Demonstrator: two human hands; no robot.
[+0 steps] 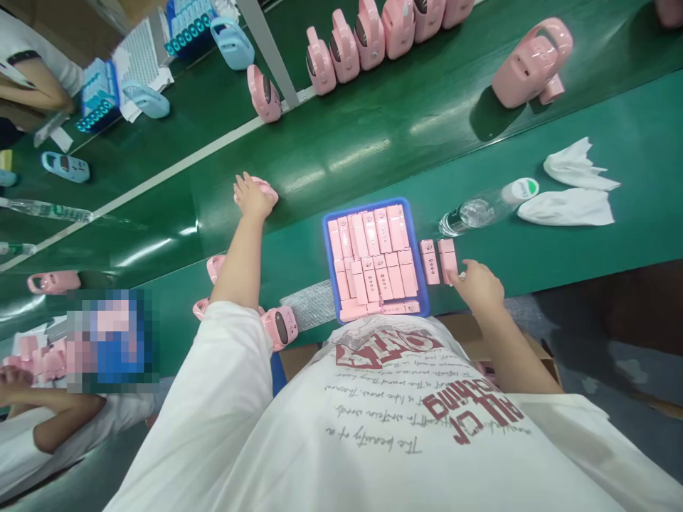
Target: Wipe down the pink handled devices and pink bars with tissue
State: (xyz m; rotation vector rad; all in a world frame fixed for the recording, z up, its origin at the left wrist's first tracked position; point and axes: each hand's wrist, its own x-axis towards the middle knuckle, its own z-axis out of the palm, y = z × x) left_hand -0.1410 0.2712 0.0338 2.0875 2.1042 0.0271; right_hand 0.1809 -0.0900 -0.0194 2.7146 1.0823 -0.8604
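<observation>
My left hand (253, 199) reaches forward over the green belt, its fingers wrapped over a pink device (269, 190) that is largely covered by the hand. On the right, my right hand (477, 284) touches the lower edge of a small pink box-shaped part (447, 260) with its thumb and fingers. A similar pink part (428, 262) stands just left of that one. Beside them, a blue-rimmed tray (328, 249) is filled with rows of pink parts.
A plastic bottle (480, 211) and white gloves (568, 206) lie right of the tray. Several pink devices (370, 35) line the far side. Bubble wrap (309, 306) and another pink device (280, 327) are near my left sleeve. Other people work at the left.
</observation>
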